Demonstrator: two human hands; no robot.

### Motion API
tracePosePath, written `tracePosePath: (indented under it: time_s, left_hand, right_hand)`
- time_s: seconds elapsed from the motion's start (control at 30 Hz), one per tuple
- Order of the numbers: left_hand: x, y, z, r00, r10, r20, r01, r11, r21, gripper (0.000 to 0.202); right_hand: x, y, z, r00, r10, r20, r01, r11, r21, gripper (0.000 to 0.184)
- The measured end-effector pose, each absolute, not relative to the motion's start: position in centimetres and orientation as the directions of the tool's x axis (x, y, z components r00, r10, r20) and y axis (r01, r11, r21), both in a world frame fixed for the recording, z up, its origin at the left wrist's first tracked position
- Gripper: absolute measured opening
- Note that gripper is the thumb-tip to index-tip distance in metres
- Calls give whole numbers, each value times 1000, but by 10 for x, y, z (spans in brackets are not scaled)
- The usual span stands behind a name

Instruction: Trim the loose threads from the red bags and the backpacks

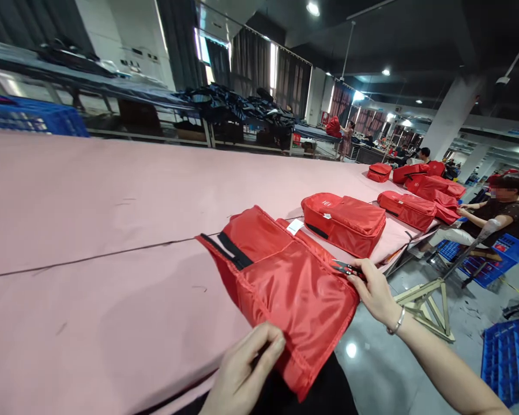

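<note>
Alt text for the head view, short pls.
A person's left hand pinches the near edge of a red fabric bag on a pink table, while the right hand holds thread snips at its right edge. More red bags lie beyond.

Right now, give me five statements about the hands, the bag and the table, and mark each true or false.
1. The right hand holds small scissors at the edge of the red bag. True.
2. The left hand lies flat on the table, away from the bag. False: it pinches the bag's near edge.
3. The table top is pink. True.
4. The other bags further along the table are blue. False: they are red.
5. A seated person is beside the table's far end. True.
</note>
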State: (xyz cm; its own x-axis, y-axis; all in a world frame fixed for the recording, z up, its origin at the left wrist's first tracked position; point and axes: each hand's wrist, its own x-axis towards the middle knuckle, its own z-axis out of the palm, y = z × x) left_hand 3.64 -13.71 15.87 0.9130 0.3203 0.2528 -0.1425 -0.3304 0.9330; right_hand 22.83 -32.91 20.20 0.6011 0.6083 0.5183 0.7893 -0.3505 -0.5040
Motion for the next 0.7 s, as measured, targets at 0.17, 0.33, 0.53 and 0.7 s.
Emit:
tracePosePath:
  time_s: [0.17, 0.33, 0.53, 0.7]
  left_hand:
    - [21, -110, 132, 793, 599, 111, -9, -171, 985, 48]
    - [32, -115, 123, 731, 683, 4, -51, 48, 998, 61]
    - [40, -119, 119, 759, 643, -104, 40, 113, 993, 58]
    - [48, -79, 133, 579, 814, 37, -21, -30, 999, 48]
  right_hand:
    - [221, -346, 178, 671, 541, 508, 728, -350, -590, 27]
    - [227, -341, 167, 733, 477, 485, 650, -284, -705, 13]
    - [224, -335, 158, 756, 437, 487, 614, -215, -760, 9]
    - [209, -333, 140, 763, 432, 480, 592, -170, -788, 12]
